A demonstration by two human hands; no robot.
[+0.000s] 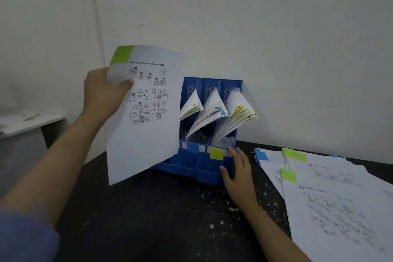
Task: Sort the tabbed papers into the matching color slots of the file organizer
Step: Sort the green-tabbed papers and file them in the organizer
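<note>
Green-tabbed paper (146,117) pinched in left hand (102,93) | right hand (238,172) flat against organizer (204,168)

A printed sheet (146,117) bearing a green tab (122,55) at its top left corner is held upright in the air, just left of a blue three-slot file organizer (204,166). Folded papers lean in each slot; a yellow label (216,153) marks the right one. More tabbed papers (331,193), green and blue, lie spread flat to the organizer's right.
</note>
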